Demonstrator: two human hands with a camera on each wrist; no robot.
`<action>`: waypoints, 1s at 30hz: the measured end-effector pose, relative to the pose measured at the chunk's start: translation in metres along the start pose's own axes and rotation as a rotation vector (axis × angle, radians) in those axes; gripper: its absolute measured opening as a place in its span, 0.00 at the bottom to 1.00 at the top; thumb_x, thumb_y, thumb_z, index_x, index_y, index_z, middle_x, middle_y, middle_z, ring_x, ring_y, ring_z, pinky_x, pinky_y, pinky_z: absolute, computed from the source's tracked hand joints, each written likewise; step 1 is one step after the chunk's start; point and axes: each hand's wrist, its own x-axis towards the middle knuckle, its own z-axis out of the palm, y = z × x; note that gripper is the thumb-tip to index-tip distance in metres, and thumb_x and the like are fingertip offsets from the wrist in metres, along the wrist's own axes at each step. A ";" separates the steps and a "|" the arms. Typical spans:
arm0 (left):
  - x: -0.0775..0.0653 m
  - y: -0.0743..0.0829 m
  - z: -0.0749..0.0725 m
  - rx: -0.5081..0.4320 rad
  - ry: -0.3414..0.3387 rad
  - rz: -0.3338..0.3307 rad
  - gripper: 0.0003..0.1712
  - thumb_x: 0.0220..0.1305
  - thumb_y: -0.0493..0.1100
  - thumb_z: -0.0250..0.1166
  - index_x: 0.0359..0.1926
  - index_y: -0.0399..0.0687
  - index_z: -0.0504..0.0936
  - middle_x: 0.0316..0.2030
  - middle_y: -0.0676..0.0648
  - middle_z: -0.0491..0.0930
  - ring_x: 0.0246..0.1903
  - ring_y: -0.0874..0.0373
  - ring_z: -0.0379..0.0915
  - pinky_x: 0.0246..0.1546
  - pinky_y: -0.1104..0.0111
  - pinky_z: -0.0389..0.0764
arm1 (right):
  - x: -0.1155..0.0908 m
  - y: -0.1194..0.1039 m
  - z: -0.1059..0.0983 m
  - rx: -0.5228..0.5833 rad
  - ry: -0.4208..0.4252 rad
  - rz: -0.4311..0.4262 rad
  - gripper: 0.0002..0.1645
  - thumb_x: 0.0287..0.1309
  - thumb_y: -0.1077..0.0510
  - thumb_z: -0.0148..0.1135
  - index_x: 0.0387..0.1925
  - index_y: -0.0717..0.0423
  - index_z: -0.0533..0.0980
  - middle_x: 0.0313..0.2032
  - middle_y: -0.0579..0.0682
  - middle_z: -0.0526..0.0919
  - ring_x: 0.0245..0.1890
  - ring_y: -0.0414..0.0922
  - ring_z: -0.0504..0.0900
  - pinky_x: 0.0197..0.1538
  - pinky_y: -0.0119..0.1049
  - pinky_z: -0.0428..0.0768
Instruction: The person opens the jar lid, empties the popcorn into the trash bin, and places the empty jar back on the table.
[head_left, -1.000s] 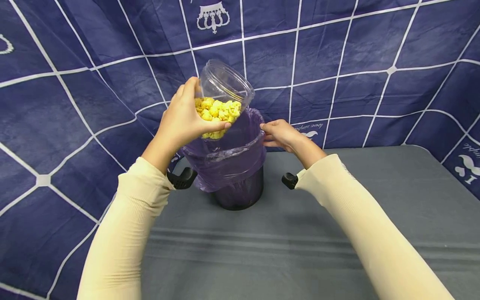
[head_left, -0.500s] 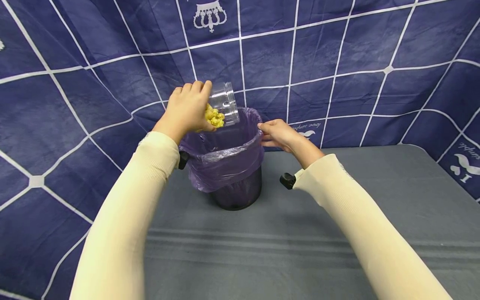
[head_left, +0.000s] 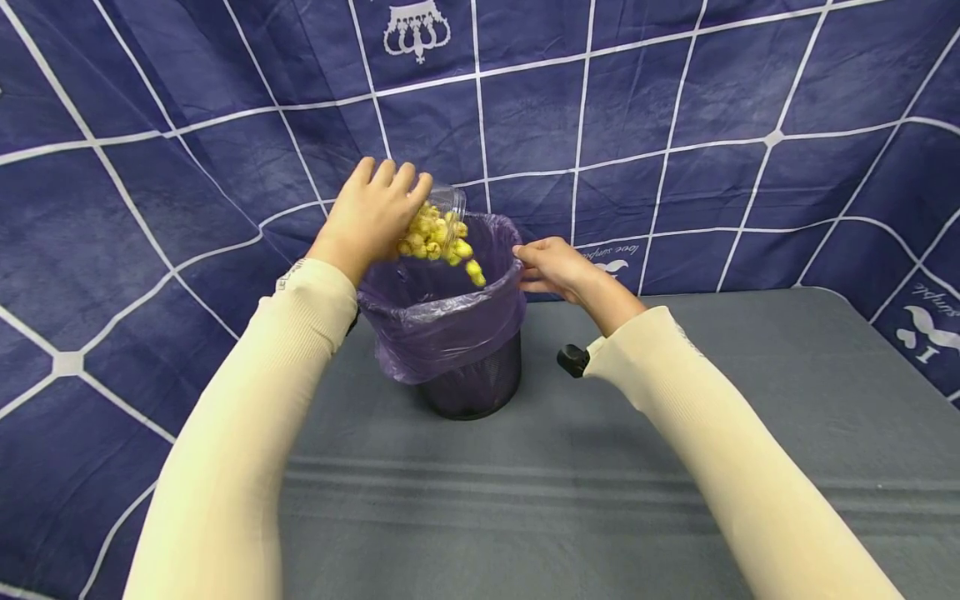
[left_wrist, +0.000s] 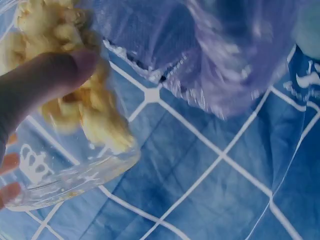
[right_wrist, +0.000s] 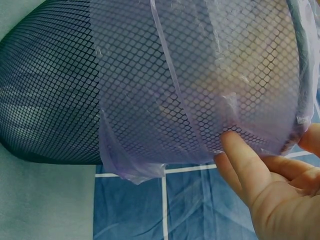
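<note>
My left hand [head_left: 371, 215] grips a clear plastic jar [head_left: 450, 198], tilted mouth-down over the trash can [head_left: 477, 385]. Yellow popcorn [head_left: 433, 233] slides toward the jar's mouth, and a few pieces drop toward the can's opening. In the left wrist view, the thumb lies across the jar's side with popcorn [left_wrist: 102, 120] behind it. A purple trash bag [head_left: 450, 337] lines the black mesh can and folds down over its outside. On the can's right side, my right hand [head_left: 558, 268] holds the lined rim; its fingers lie against the mesh in the right wrist view. The can's bottom inside is hidden.
The can stands on a grey surface [head_left: 585, 500], close to a hanging blue cloth [head_left: 645, 100] with white grid lines. That cloth also runs along the left side and the far right. A black wrist camera [head_left: 573, 361] sits under the right sleeve.
My left hand has turned over and tipped the jar from slanted to mouth-down, lowering it slightly. Popcorn has started falling out. My right hand stays at the rim.
</note>
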 end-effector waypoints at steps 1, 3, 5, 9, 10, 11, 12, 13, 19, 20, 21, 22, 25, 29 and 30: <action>0.000 0.000 0.000 0.031 0.025 0.018 0.45 0.35 0.44 0.71 0.55 0.36 0.60 0.47 0.35 0.64 0.47 0.39 0.60 0.51 0.50 0.58 | 0.000 0.000 0.000 -0.002 0.001 0.000 0.28 0.66 0.58 0.43 0.59 0.75 0.56 0.59 0.62 0.60 0.56 0.54 0.66 0.50 0.40 0.72; -0.001 -0.001 0.001 0.106 0.081 0.059 0.35 0.45 0.40 0.67 0.55 0.37 0.62 0.48 0.36 0.65 0.48 0.40 0.60 0.52 0.50 0.58 | 0.000 0.000 0.000 -0.004 0.002 0.000 0.28 0.66 0.58 0.43 0.60 0.75 0.56 0.59 0.62 0.60 0.55 0.55 0.67 0.50 0.40 0.72; -0.002 -0.002 0.002 0.203 0.142 0.107 0.25 0.54 0.35 0.58 0.54 0.39 0.64 0.48 0.37 0.66 0.49 0.41 0.61 0.53 0.51 0.59 | 0.000 -0.001 0.000 -0.005 0.002 -0.002 0.28 0.66 0.58 0.42 0.59 0.75 0.56 0.59 0.62 0.60 0.55 0.54 0.67 0.50 0.40 0.72; -0.003 -0.001 0.007 0.337 0.254 0.220 0.18 0.62 0.31 0.40 0.51 0.41 0.68 0.47 0.39 0.69 0.49 0.42 0.64 0.53 0.53 0.60 | 0.001 0.000 0.000 0.004 0.007 -0.003 0.27 0.66 0.59 0.42 0.59 0.75 0.57 0.57 0.62 0.61 0.54 0.54 0.67 0.51 0.40 0.72; -0.003 -0.001 0.009 0.349 0.272 0.246 0.19 0.61 0.32 0.38 0.50 0.41 0.69 0.47 0.39 0.69 0.49 0.42 0.64 0.53 0.53 0.60 | 0.001 0.000 0.000 0.005 0.008 -0.003 0.27 0.66 0.59 0.42 0.59 0.75 0.57 0.57 0.62 0.61 0.54 0.54 0.67 0.51 0.40 0.72; -0.003 -0.001 0.010 0.353 0.285 0.267 0.20 0.61 0.33 0.36 0.50 0.41 0.69 0.47 0.39 0.69 0.49 0.43 0.64 0.53 0.53 0.60 | 0.001 0.000 0.000 0.006 0.010 -0.003 0.26 0.66 0.59 0.43 0.58 0.75 0.57 0.57 0.62 0.61 0.54 0.54 0.67 0.51 0.40 0.72; -0.003 0.000 0.011 0.356 0.291 0.284 0.20 0.61 0.33 0.36 0.50 0.41 0.69 0.47 0.39 0.69 0.49 0.43 0.64 0.54 0.53 0.59 | 0.001 0.000 0.000 0.006 0.010 -0.002 0.27 0.66 0.59 0.43 0.59 0.75 0.57 0.56 0.62 0.61 0.54 0.54 0.67 0.50 0.40 0.72; -0.003 0.000 0.012 0.360 0.294 0.296 0.21 0.61 0.34 0.36 0.50 0.42 0.69 0.47 0.39 0.69 0.49 0.43 0.64 0.54 0.53 0.59 | 0.001 0.001 0.000 0.006 0.011 -0.002 0.26 0.66 0.59 0.43 0.58 0.75 0.57 0.56 0.62 0.61 0.54 0.54 0.67 0.50 0.40 0.72; -0.003 0.002 0.011 0.347 0.306 0.289 0.22 0.61 0.33 0.35 0.52 0.43 0.69 0.49 0.40 0.68 0.51 0.43 0.63 0.56 0.54 0.56 | 0.002 0.002 -0.001 0.005 0.018 0.001 0.26 0.66 0.58 0.43 0.58 0.74 0.59 0.52 0.61 0.64 0.50 0.52 0.69 0.50 0.40 0.72; -0.003 0.002 0.011 0.335 0.311 0.274 0.21 0.61 0.33 0.35 0.52 0.42 0.69 0.49 0.40 0.68 0.51 0.43 0.63 0.56 0.54 0.57 | 0.003 0.002 -0.001 0.006 0.018 0.002 0.26 0.66 0.58 0.43 0.58 0.74 0.59 0.52 0.61 0.64 0.51 0.52 0.69 0.50 0.40 0.72; -0.003 0.002 0.010 0.321 0.316 0.254 0.21 0.62 0.33 0.35 0.52 0.42 0.68 0.49 0.40 0.68 0.51 0.43 0.63 0.56 0.54 0.57 | 0.003 0.002 -0.001 0.006 0.017 0.003 0.26 0.66 0.58 0.43 0.58 0.74 0.59 0.53 0.61 0.64 0.51 0.53 0.69 0.50 0.40 0.72; -0.004 0.002 0.009 0.301 0.321 0.228 0.21 0.62 0.32 0.35 0.52 0.42 0.68 0.49 0.40 0.68 0.51 0.43 0.63 0.56 0.54 0.57 | 0.003 0.002 -0.001 0.008 0.016 0.003 0.26 0.66 0.58 0.43 0.58 0.74 0.58 0.53 0.61 0.63 0.51 0.53 0.68 0.50 0.40 0.72; -0.007 0.002 0.009 0.219 0.328 0.138 0.19 0.62 0.30 0.40 0.53 0.39 0.68 0.49 0.38 0.68 0.51 0.42 0.62 0.55 0.53 0.58 | 0.002 0.001 -0.001 0.010 0.011 0.002 0.27 0.66 0.58 0.43 0.59 0.74 0.57 0.56 0.62 0.62 0.54 0.54 0.67 0.50 0.41 0.72; -0.010 0.002 0.008 0.044 0.198 -0.025 0.38 0.48 0.43 0.67 0.58 0.37 0.60 0.53 0.36 0.62 0.54 0.40 0.57 0.56 0.52 0.55 | 0.001 0.001 0.000 0.015 0.009 0.002 0.27 0.66 0.59 0.43 0.59 0.74 0.56 0.58 0.62 0.61 0.55 0.55 0.66 0.50 0.41 0.72; -0.011 0.003 0.008 -0.008 0.159 -0.076 0.47 0.41 0.47 0.72 0.59 0.36 0.58 0.54 0.35 0.61 0.55 0.40 0.56 0.56 0.51 0.55 | 0.001 0.001 0.000 0.014 0.008 0.002 0.27 0.66 0.59 0.43 0.59 0.74 0.56 0.58 0.62 0.60 0.55 0.55 0.66 0.51 0.41 0.72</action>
